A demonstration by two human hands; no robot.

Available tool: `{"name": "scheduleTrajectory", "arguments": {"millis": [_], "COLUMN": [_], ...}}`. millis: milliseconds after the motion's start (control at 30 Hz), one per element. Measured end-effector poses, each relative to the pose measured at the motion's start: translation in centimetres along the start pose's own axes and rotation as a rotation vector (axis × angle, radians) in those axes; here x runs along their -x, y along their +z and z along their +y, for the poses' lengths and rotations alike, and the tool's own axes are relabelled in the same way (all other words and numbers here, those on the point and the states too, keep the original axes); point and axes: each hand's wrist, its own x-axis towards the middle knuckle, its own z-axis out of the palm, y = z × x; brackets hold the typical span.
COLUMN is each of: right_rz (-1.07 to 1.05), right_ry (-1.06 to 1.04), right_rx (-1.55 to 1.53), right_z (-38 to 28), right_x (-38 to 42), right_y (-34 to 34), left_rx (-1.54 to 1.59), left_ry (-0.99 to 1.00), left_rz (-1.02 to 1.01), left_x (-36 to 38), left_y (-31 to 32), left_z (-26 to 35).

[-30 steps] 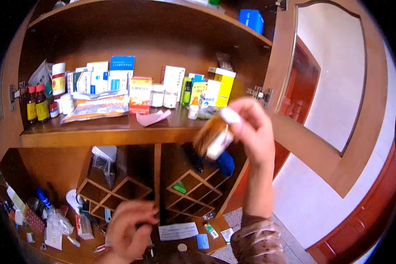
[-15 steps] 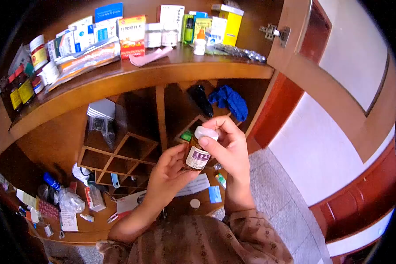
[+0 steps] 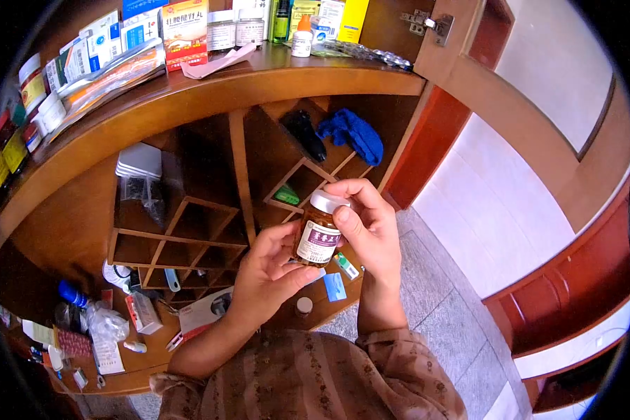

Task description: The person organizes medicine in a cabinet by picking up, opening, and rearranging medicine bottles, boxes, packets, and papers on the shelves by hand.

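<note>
A brown pill bottle [image 3: 318,241] with a white cap and a white-and-purple label is held in front of my chest, close to upright, with its label facing me. My left hand [image 3: 271,264] wraps around its lower left side and base, thumb beneath the label. From the right, my right hand [image 3: 371,224] grips the bottle near the top, thumb at its shoulder and index finger behind the white cap. The cap sits on the bottle. Below my hands, a small round white lid [image 3: 304,305] lies on the lower cabinet surface.
Above, a wooden shelf [image 3: 273,82] carries medicine boxes, white jars [image 3: 250,32] and blister packs [image 3: 371,54]. Behind my hands are a lattice rack [image 3: 168,250] and blue cloth [image 3: 353,133]. An open cabinet door [image 3: 518,98] stands right. Boxes and plastic bags clutter the lower left.
My view has shifted, so the shelf and its contents sit higher and further left. The pill bottle stays in both hands and looks slightly more upright, its label sharper.
</note>
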Motion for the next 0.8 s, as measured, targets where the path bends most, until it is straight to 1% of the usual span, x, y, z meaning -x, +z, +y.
{"name": "scheduleTrajectory", "arguments": {"millis": [33, 533, 667, 800], "right_rz": [-0.008, 0.001, -0.002, -0.113], "right_ry": [0.030, -0.005, 0.016, -0.022], "right_rx": [-0.004, 0.017, 0.007, 0.012], "right_z": [-0.1, 1.0, 1.2, 0.7], "right_x": [0.1, -0.1, -0.3, -0.6], "right_y": [0.0, 0.0, 0.0, -0.4], "left_rx": [-0.001, 0.009, -0.001, -0.020], "left_ry": [0.000, -0.045, -0.045, -0.032], "left_rz": [0.006, 0.027, 0.028, 0.055], "left_x": [0.0, -0.1, -0.2, 0.2], "left_y": [0.0, -0.1, -0.3, -0.1], "left_z": [0.0, 0.1, 0.1, 0.4]}}
